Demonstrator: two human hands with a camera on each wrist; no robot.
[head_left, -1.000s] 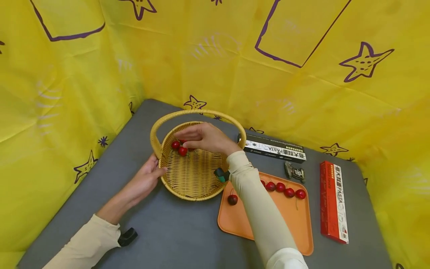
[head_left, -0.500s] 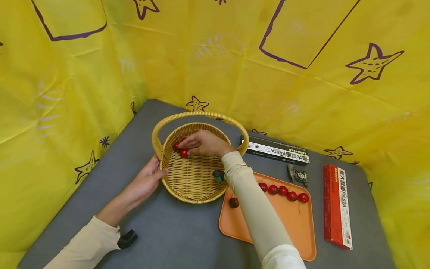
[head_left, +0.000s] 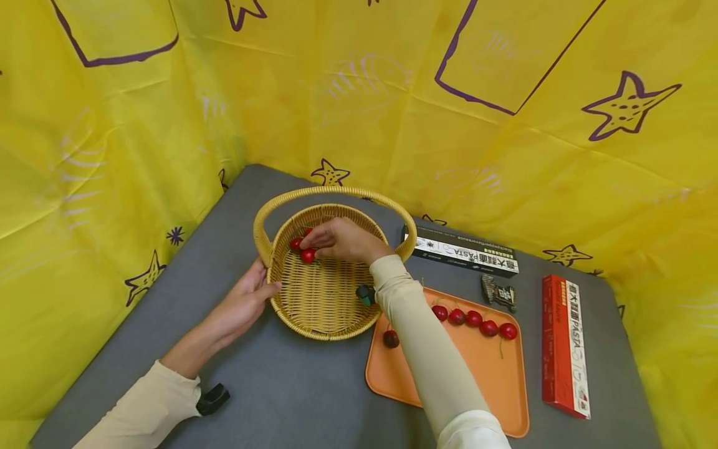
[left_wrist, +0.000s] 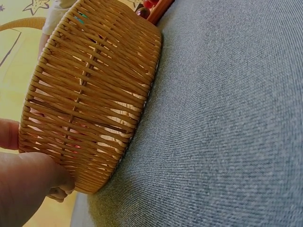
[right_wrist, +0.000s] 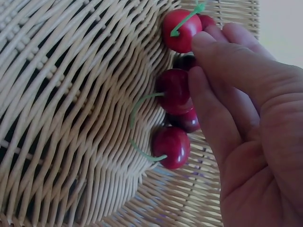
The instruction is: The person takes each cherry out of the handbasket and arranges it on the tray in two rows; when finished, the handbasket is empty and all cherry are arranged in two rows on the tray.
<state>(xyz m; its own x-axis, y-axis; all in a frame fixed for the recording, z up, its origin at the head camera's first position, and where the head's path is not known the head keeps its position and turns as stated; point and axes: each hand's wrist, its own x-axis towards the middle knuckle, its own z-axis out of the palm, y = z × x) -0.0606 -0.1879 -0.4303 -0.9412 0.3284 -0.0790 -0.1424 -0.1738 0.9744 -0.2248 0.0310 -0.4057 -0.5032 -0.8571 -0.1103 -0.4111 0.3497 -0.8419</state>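
Observation:
The left hand [head_left: 241,302] grips the left rim of the round wicker basket [head_left: 322,299], thumb at the inner edge. In the left wrist view this hand [left_wrist: 28,182] holds the basket's woven side [left_wrist: 94,94]. Inside the basket, the right hand [head_left: 344,240] reaches down beside several red cherries [head_left: 307,255]. In the right wrist view its slightly bent fingers [right_wrist: 215,109] rest against the cherries, and the thumb tip touches the top cherry [right_wrist: 180,38], which has a green stem. No cherry is visibly enclosed; the far fingertips are partly hidden.
An orange tray [head_left: 499,399] with several cherries [head_left: 473,318] lies right of the basket, partly under the right forearm. Beyond are a black pasta box [head_left: 460,252], a small dark object [head_left: 499,293] and a red pasta box [head_left: 565,346]. The basket's handle arches over the right hand.
The right hand has lowered to the cherries, and its straight fingers have bent. The left hand has kept its hold on the rim. The view has shifted slightly.

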